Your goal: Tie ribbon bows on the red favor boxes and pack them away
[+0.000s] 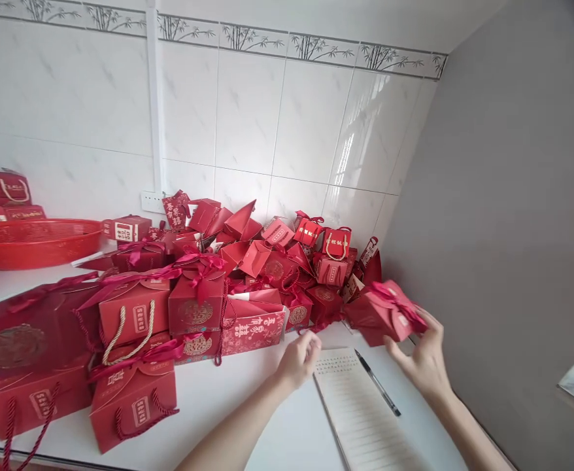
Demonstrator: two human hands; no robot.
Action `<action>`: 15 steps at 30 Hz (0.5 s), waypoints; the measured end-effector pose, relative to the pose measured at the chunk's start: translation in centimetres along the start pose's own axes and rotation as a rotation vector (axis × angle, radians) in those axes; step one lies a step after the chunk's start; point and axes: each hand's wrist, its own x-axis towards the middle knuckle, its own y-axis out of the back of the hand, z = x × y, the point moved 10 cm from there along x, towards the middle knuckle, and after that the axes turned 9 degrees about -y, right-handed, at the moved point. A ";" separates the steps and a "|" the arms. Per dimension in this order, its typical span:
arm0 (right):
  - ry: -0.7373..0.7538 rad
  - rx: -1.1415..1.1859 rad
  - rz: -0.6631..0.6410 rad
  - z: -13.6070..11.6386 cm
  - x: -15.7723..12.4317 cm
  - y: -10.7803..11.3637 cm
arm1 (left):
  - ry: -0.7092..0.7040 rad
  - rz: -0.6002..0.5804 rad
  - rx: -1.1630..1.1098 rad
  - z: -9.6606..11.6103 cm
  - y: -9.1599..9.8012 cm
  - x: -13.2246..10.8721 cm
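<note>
My right hand (427, 356) grips a red gift box (388, 314) with a dark pink ribbon bow, thumb at its lower edge and fingers behind its right end. The box is tilted at the right end of a heap of red gift boxes (277, 268). My left hand (299, 360) is loosely curled, with nothing visible in it, beside the top left corner of a lined notebook (360, 412). Handwriting covers the notebook's top lines. A black pen (378, 383) lies across its right side. Left of my left hand stands a red box with gold characters (255, 327).
Larger red boxes with rope handles (135, 392) are stacked at the left front of the white table (228, 405). A red plastic basket (36, 245) stands further back, near more boxes (10, 193). A tiled wall (248, 111) and a grey wall (503, 196) bound the table.
</note>
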 end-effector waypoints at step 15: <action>0.290 0.394 -0.152 -9.1 -4.2 -9.6 | -0.079 0.390 -0.359 -0.6 6.5 -0.1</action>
